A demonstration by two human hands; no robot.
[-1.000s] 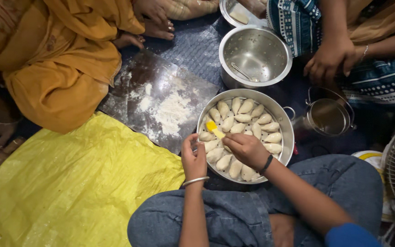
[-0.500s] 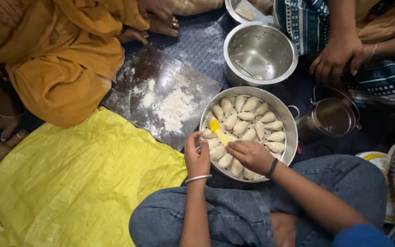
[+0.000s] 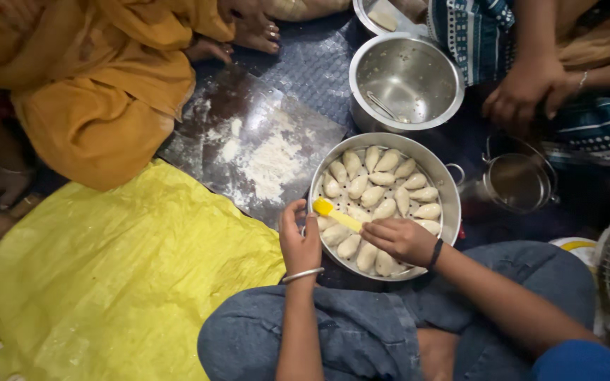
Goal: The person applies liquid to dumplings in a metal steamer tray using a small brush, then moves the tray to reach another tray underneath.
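Head view: yellow pastry brush (image 3: 335, 214) over near-left part of round steamer tray (image 3: 450, 204), above soft raw dumplings (image 3: 383, 194). Light, stiff handle, likely slick; best pinched at rear end. Right hand (image 3: 402, 240) clamped on handle, wrist bent inward. Left hand (image 3: 300, 244) curled on tray rim, apart from right.
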